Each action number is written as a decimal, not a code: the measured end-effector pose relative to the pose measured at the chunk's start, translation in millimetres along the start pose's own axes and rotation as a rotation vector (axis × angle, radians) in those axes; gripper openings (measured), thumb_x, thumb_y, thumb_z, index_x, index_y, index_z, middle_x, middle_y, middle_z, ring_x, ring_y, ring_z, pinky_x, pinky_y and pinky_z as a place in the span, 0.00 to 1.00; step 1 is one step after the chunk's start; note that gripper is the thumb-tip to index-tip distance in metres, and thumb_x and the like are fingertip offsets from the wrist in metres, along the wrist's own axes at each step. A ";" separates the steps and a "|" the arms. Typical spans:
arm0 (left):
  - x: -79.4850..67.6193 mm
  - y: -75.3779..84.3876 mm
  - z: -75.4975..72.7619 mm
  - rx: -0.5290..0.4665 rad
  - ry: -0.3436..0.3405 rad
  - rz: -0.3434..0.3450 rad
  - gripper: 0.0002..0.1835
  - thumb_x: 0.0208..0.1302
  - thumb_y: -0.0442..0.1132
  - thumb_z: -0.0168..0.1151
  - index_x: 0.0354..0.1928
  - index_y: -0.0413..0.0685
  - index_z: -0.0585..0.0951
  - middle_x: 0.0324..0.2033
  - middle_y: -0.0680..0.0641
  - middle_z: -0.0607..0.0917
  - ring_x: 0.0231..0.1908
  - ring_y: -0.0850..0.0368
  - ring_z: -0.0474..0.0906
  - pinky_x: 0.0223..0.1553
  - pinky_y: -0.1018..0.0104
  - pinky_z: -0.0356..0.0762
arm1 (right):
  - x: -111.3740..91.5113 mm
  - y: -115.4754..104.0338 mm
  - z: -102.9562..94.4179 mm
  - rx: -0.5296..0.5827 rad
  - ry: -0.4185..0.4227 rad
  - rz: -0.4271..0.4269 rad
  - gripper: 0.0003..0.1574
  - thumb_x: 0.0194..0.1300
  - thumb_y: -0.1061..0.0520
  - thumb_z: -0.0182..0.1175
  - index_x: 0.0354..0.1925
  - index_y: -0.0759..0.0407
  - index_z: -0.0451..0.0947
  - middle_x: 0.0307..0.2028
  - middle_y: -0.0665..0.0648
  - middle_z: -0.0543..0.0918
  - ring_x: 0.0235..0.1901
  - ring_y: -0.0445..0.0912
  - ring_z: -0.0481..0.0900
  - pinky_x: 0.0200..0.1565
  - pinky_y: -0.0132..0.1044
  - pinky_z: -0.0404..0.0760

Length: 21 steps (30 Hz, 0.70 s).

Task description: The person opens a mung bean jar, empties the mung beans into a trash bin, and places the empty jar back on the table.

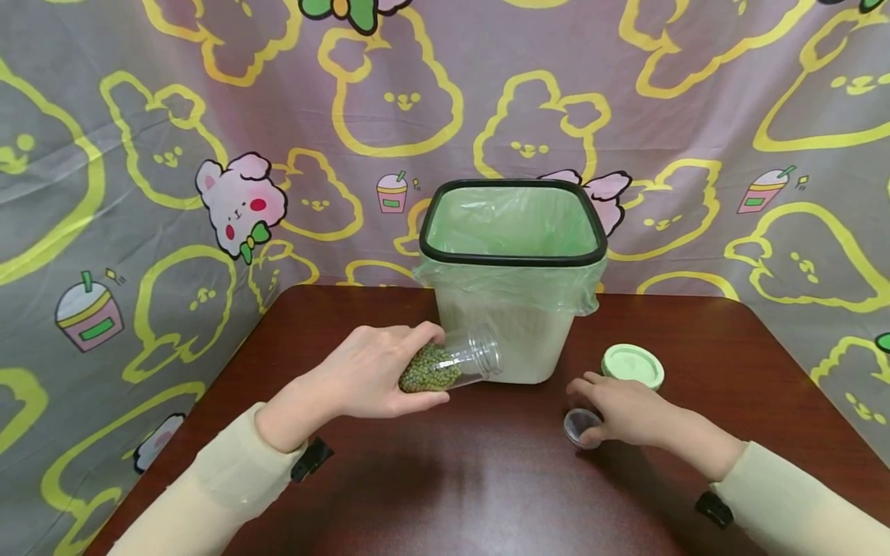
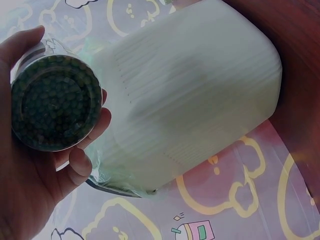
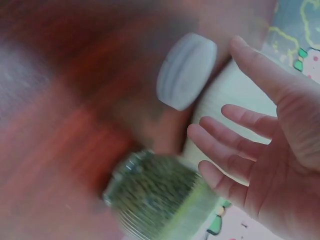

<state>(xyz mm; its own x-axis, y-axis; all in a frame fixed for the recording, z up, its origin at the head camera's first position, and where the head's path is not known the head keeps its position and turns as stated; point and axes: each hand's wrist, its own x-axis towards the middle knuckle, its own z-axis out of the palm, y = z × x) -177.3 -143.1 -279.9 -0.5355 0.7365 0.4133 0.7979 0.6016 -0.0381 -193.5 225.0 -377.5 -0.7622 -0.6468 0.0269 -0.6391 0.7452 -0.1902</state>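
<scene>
My left hand (image 1: 378, 371) grips a clear jar (image 1: 473, 355) partly filled with green beans (image 1: 431, 369). The jar tilts sideways, its uncapped mouth to the right in front of the bin; the left wrist view faces its base. Fingers spread and loosely bent, my right hand (image 1: 629, 409) hovers at a small clear round cup or cap (image 1: 579, 423), thumb overlapping its rim in the head view. In the right wrist view a blurred pale round piece (image 3: 187, 72) sits apart from the fingers. Near them is a blurred bean-filled container (image 3: 152, 195) with a pale green ridged edge.
A whitish bin (image 1: 504, 332) with a black rim (image 1: 514, 260) and a green plastic liner (image 1: 511, 220) stands at the table's back. A pale green lid (image 1: 633, 365) shows just behind my right hand. The patterned curtain (image 1: 417, 93) surrounds the dark red table (image 1: 480, 479).
</scene>
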 end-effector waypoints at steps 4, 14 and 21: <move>0.3 -0.9 -0.2 -0.002 0.003 -0.002 0.30 0.53 0.63 0.66 0.51 0.52 0.74 0.29 0.57 0.80 0.25 0.67 0.73 0.22 0.69 0.70 | -1.7 -2.8 -17.4 -0.008 0.052 0.019 0.31 0.49 0.44 0.75 0.47 0.55 0.77 0.31 0.43 0.71 0.24 0.33 0.68 0.26 0.33 0.70; 0.7 -1.3 -2.8 0.012 0.013 -0.008 0.30 0.53 0.63 0.66 0.50 0.52 0.73 0.28 0.58 0.79 0.25 0.67 0.72 0.21 0.70 0.70 | -7.1 -13.6 -60.7 -0.083 0.277 -0.004 0.17 0.57 0.46 0.71 0.43 0.47 0.79 0.34 0.39 0.78 0.30 0.34 0.75 0.30 0.36 0.76; 1.0 -1.2 -4.0 0.014 0.009 -0.012 0.30 0.53 0.63 0.66 0.50 0.53 0.73 0.28 0.58 0.79 0.25 0.67 0.72 0.21 0.69 0.70 | -5.0 -22.0 -91.8 -0.136 0.422 -0.103 0.11 0.55 0.52 0.71 0.32 0.41 0.76 0.27 0.33 0.74 0.27 0.31 0.72 0.27 0.34 0.73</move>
<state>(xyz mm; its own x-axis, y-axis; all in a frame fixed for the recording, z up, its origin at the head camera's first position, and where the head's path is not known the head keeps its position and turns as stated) -177.7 -144.3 -275.8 -0.5426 0.7261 0.4223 0.7874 0.6148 -0.0454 -185.1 226.8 -283.3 -0.6511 -0.6169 0.4422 -0.6999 0.7134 -0.0353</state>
